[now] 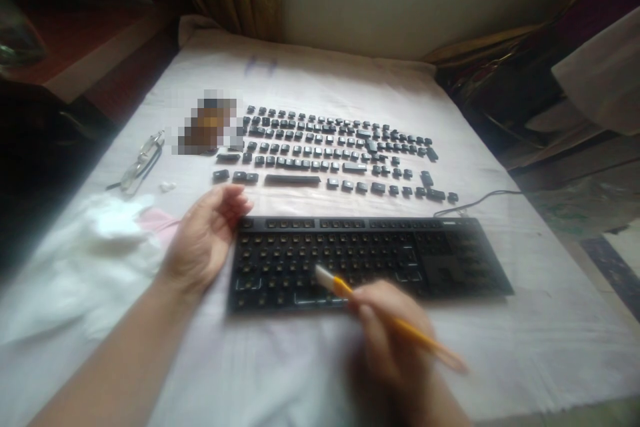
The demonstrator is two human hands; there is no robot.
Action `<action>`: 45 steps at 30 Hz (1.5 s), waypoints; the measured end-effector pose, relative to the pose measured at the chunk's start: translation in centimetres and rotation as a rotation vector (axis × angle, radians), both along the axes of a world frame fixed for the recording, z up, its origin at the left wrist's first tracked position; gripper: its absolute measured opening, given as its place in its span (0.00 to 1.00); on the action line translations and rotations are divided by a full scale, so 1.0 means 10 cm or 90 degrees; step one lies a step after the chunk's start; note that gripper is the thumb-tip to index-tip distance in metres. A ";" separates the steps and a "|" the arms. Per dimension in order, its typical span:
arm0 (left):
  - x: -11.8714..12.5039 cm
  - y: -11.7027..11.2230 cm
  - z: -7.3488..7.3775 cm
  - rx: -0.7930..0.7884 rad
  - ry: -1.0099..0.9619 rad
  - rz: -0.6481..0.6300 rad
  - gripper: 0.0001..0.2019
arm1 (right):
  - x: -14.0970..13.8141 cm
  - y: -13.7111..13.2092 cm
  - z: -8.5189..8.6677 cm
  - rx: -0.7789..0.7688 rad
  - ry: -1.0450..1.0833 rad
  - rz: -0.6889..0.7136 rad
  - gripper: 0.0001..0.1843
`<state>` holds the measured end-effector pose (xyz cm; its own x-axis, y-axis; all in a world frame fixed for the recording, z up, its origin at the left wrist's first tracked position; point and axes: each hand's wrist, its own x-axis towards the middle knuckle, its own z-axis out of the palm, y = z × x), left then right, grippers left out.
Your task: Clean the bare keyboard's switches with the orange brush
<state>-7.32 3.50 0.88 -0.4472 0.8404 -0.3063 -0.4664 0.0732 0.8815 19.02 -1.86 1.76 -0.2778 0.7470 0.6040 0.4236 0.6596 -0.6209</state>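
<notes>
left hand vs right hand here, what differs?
The left hand holds nothing, fingers loosely curled; the right hand is closed around a brush with an orange handle. The left hand rests against the left end of the keyboard; the right hand sits in front of it, bristles over the bare key sockets. The left hand looks sharp, the right hand blurred. Both are bare.

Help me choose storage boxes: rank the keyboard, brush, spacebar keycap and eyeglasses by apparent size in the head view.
1. keyboard
2. brush, though nearest the camera
3. eyeglasses and spacebar keycap: too alike to rank
</notes>
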 end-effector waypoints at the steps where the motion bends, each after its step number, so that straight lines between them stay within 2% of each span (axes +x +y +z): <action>1: 0.00 0.00 0.00 -0.001 0.000 0.000 0.10 | 0.00 0.00 -0.01 0.002 -0.009 0.001 0.13; 8: -0.01 -0.01 -0.02 0.008 0.004 -0.007 0.12 | -0.05 0.03 -0.01 -0.015 -0.060 0.039 0.12; 16: 0.02 0.01 0.01 -0.004 0.017 0.004 0.09 | -0.03 0.01 0.02 -0.012 0.004 0.042 0.16; 26: 0.02 0.01 0.02 -0.005 -0.005 0.005 0.09 | -0.11 0.01 -0.06 -0.023 -0.038 0.079 0.10; 32: 0.02 0.01 0.03 0.000 -0.020 0.002 0.09 | -0.11 0.01 -0.02 -0.056 -0.034 0.107 0.09; 38: 0.03 0.01 0.04 -0.001 -0.015 0.003 0.09 | -0.07 0.00 -0.01 -0.041 0.006 0.046 0.12; 45: 0.03 0.02 0.02 0.000 -0.007 0.005 0.10 | -0.11 0.01 -0.05 -0.042 -0.066 0.071 0.07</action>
